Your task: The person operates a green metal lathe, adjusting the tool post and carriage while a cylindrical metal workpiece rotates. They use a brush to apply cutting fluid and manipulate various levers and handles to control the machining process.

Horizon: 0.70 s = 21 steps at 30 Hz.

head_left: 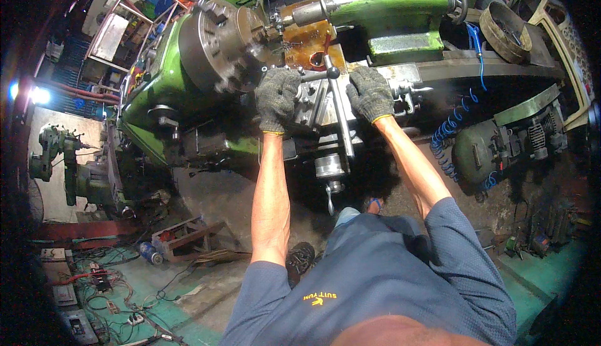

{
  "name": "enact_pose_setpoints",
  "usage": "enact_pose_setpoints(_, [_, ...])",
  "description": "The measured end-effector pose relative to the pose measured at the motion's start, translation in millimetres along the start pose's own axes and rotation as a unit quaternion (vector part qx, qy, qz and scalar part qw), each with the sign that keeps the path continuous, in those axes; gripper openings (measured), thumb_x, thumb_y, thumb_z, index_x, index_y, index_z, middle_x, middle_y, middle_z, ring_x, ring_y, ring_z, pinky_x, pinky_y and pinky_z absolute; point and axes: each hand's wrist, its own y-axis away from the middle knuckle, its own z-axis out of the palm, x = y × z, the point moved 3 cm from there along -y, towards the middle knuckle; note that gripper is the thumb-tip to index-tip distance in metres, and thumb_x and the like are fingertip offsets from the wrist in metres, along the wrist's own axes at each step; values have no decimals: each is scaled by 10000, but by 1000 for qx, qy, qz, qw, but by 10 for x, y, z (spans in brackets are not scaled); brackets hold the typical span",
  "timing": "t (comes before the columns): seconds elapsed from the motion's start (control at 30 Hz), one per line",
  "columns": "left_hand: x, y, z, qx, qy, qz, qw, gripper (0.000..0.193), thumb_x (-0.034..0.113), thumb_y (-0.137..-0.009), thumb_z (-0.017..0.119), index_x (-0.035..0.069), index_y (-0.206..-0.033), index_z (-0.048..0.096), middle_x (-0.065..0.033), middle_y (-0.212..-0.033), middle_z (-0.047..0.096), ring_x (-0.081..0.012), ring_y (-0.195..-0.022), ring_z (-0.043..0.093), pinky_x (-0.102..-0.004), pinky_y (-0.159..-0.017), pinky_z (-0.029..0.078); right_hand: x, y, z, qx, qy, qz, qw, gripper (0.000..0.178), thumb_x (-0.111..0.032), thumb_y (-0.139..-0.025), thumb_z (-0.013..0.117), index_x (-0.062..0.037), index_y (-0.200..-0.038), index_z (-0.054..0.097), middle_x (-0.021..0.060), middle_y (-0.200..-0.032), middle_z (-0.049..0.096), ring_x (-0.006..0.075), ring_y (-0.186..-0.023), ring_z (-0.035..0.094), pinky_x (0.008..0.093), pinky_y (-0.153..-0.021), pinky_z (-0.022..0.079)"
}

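Grey metal tool block (311, 98) on the big green machine is sitting right between my two hands, up in the middle of what I am seeing. Going from the left, the round grey metal chuck (216, 45) is standing just beside the block. Next, my left hand in its grey knit glove (277, 97) is resting on the block's left side. Its fingers are curling down over the top, but I cannot tell if they are squeezing it tight or only lying on it.

Then I am looking at the long silver handle with the black ball on its end (338, 105). Its long way is running from the ball, far from me, down toward my body. It is lying between my hands, a little closer to the right one.

My right hand in its grey knit glove (370, 93) is lying flat, fingers spread, on the grey metal just right of the handle. It is holding nothing that I can see.

A blue curly hose (446, 134) is hanging further right.
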Motion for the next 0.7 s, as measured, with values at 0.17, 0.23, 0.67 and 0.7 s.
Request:
enact_pose_setpoints(0.17, [2,-4,-6,-8,5,-1,1000,235,227,-968,623,12,-947,715,-191,-955,693,-394,-941,661,-441,-900,513,-29,-4,-35,1,-6,4,1000,336,-297,-893,675,-49,-1120,697,197,-1218,685,396,-1162,624,496,-1055,469])
enact_pose_setpoints(0.23, [-10,0,-4,-6,-2,0,1000,234,225,-970,620,13,-943,715,-190,-952,693,-392,-938,662,-439,-897,514,-37,-5,-37,-3,-5,7,1000,341,-297,-894,673,-49,-1127,698,197,-1229,684,395,-1171,622,494,-1060,467])
enact_pose_setpoints(0.67, [-54,25,14,-17,-13,-13,1000,253,253,-962,602,39,-969,736,-185,-1011,717,-398,-1022,676,-457,-987,506,-16,11,-5,-9,-3,15,1000,345,-290,-901,671,-47,-1144,701,203,-1245,684,390,-1194,619,494,-1069,466])
enact_pose_setpoints(0.7, [-74,36,11,-19,-14,-16,1000,258,255,-962,594,41,-970,737,-184,-1013,718,-400,-1027,676,-462,-993,505,-38,0,-18,-17,-4,21,1000,346,-291,-901,671,-48,-1145,701,203,-1245,684,390,-1196,619,494,-1069,467])
